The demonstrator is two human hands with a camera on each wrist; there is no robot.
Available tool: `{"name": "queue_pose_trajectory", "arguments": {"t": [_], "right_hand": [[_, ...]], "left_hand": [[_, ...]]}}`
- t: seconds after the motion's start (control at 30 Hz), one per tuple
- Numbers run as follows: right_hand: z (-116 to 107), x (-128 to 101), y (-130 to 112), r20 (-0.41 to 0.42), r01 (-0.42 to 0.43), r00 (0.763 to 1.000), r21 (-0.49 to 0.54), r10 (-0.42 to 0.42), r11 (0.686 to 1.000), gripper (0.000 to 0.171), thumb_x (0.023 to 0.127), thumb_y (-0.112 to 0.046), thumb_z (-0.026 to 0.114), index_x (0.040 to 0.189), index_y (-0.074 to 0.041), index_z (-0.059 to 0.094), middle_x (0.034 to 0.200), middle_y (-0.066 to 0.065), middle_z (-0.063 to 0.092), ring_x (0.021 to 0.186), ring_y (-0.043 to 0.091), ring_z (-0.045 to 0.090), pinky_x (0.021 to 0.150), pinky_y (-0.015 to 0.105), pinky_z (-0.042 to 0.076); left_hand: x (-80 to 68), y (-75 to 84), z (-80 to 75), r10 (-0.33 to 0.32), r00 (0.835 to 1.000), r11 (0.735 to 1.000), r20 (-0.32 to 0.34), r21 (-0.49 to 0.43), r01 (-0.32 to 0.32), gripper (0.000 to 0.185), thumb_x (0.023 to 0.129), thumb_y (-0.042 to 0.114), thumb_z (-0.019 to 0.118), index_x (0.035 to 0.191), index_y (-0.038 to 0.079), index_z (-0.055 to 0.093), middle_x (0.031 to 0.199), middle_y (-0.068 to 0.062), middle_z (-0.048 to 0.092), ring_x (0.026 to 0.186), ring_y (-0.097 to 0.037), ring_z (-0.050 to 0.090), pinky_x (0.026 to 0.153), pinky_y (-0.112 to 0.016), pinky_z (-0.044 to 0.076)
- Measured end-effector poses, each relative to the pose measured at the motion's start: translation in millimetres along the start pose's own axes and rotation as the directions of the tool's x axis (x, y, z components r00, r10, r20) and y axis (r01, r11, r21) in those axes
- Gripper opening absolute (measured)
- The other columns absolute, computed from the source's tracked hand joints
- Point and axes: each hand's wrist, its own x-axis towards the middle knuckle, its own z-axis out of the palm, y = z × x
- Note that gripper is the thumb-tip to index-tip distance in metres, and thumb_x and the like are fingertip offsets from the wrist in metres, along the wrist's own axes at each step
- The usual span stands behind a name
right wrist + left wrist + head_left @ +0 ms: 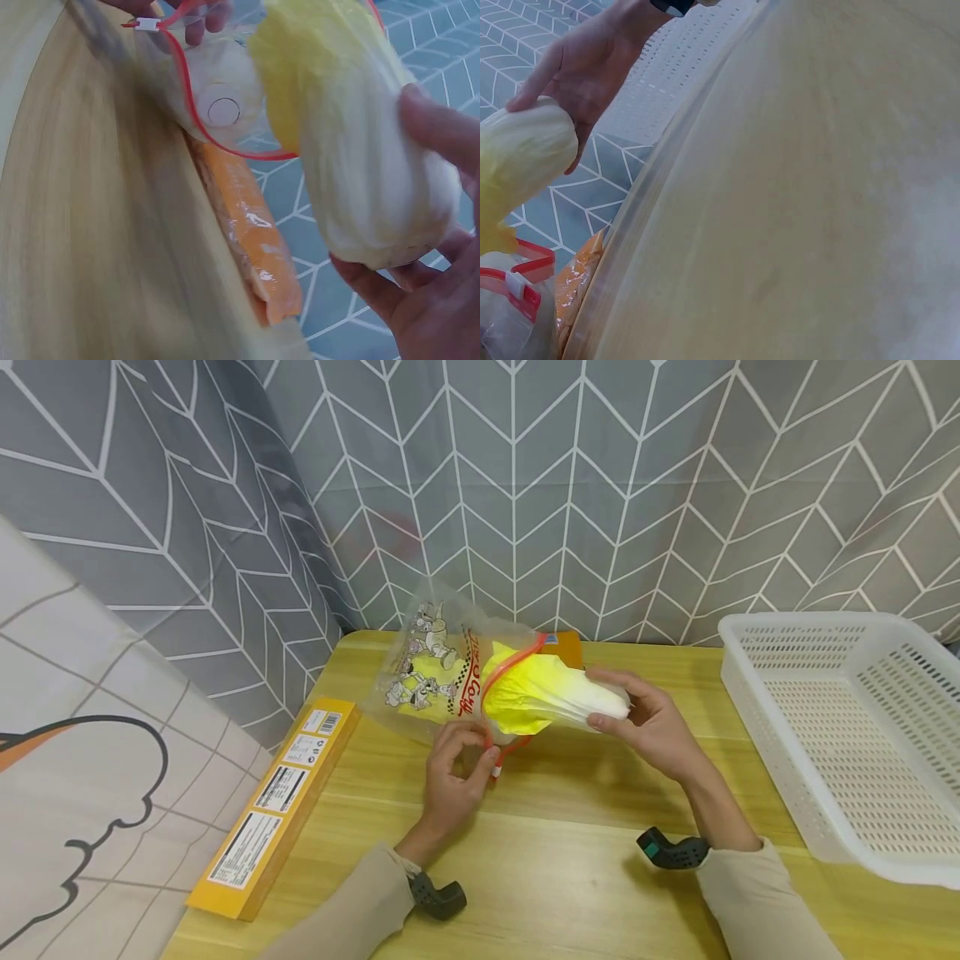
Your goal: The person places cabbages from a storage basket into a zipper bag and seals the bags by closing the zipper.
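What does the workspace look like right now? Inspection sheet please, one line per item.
Surface: wooden table, light yellow grain.
Job's things: toy cabbage, leafy end inside the mouth of the clear zip bag with a red seal, pale stem end outside.
Clutter: long yellow box at the table's left edge; white perforated basket at right; orange packet at the table's far edge.
Grippers: left hand pinches the bag's red seal; right hand grips the cabbage's stem end.
Cables: nothing seen.
Surroundings: grey chevron curtain behind the table.
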Motion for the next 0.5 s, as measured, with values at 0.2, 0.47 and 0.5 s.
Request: {"name": "queue_pose_trajectory", "arguments": {"t": [0.2,0.47,0.5], "right_hand": [[4,0,-12,-0.002,0.104,0.994,-0.253,-0.108,0.962,0.055,0.084,-0.001,0.08,0.135,-0.014,0.064,0.138,0.006,0.059,0.121,0.008,0.055,0.096,0.013,0.048],[6,0,-25,-0.087,0.217,0.956,-0.432,-0.28,0.875,0.058,0.076,0.003,0.085,0.129,-0.015,0.069,0.133,0.007,0.06,0.123,0.008,0.052,0.096,0.015,0.04],[7,0,-25,-0.089,0.228,0.95,-0.456,-0.299,0.86,0.057,0.075,0.002,0.086,0.128,-0.015,0.07,0.132,0.008,0.06,0.125,0.012,0.051,0.098,0.016,0.038]], "left_hand": [[-0.5,0.1,-0.6,-0.012,1.0,1.0,0.001,-0.008,0.012,0.01,0.089,0.001,0.073,0.089,0.007,0.065,0.108,-0.012,0.066,0.108,-0.015,0.056,0.097,-0.027,0.043],[-0.6,1.9,-0.5,-0.045,0.999,0.999,0.001,-0.013,0.045,0.008,0.092,0.003,0.071,0.091,0.006,0.064,0.113,-0.012,0.066,0.113,-0.016,0.057,0.101,-0.028,0.046],[-0.7,2.1,-0.4,-0.045,0.999,0.999,0.001,-0.013,0.045,0.008,0.092,0.003,0.071,0.091,0.006,0.064,0.113,-0.012,0.066,0.113,-0.016,0.057,0.101,-0.029,0.046]]}}
